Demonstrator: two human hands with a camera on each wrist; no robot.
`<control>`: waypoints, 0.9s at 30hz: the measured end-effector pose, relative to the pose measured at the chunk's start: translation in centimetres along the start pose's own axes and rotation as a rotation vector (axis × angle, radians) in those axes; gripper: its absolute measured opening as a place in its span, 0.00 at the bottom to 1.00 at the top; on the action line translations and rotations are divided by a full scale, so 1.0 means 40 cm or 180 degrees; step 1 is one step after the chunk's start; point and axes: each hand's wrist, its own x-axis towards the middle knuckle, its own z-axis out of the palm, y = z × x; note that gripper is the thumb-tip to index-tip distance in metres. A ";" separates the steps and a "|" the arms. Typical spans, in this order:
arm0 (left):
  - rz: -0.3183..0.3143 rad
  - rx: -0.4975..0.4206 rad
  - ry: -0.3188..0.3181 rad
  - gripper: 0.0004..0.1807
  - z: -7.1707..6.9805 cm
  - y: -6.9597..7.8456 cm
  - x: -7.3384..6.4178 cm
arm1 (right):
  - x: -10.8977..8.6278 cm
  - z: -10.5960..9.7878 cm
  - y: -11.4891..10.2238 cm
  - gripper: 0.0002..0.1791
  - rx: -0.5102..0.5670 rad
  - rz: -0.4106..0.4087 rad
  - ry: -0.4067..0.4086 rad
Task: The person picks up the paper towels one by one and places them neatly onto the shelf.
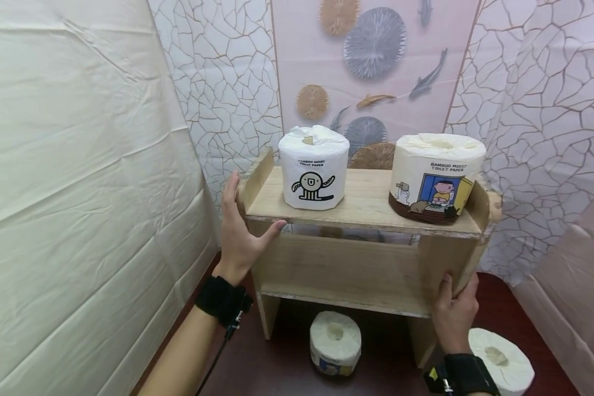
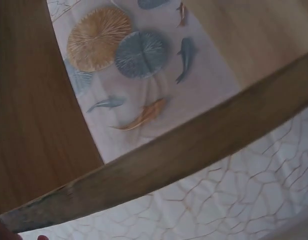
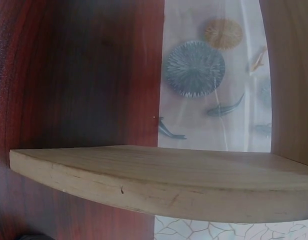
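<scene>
A two-tier wooden shelf (image 1: 341,269) stands between my hands. My left hand (image 1: 240,234) holds its upper left side, the fingers up along the outside and the thumb at the front edge of the top board. Lower down, my right hand (image 1: 454,311) grips the right side panel (image 3: 169,182), with the thumb on the front of it. On the top board sit two wrapped toilet paper rolls: one with a black cartoon figure (image 1: 314,170) at the left, one with a coloured cartoon picture (image 1: 435,181) at the right. The wrist views show mostly the shelf's panels, hardly any of the hands.
Under the lower board is another toilet paper roll (image 1: 335,344) on the dark red-brown table (image 3: 144,75). One more roll (image 1: 502,360) stands right of the shelf, beside my right wrist. Cream cloth (image 1: 89,181) hangs at the left, and a patterned curtain (image 1: 232,82) is behind.
</scene>
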 end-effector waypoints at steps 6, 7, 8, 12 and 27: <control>-0.0150 -0.0050 0.0038 0.67 -0.001 -0.010 -0.040 | 0.000 0.002 -0.004 0.30 0.0012 -0.0114 -0.0027; -0.0154 -0.0040 0.0058 0.67 -0.001 -0.010 -0.045 | 0.002 0.003 -0.006 0.30 0.0025 -0.0130 -0.0024; -0.0157 -0.0023 0.0087 0.66 -0.001 -0.010 -0.050 | 0.005 0.004 -0.006 0.30 0.0028 -0.0143 -0.0027; -0.0134 0.0011 0.0210 0.66 -0.001 -0.005 -0.069 | 0.012 0.006 -0.009 0.30 0.0033 -0.0148 -0.0016; -0.0693 -0.0320 0.0312 0.65 0.017 -0.005 -0.169 | 0.000 0.004 -0.005 0.31 0.0037 0.0007 -0.0041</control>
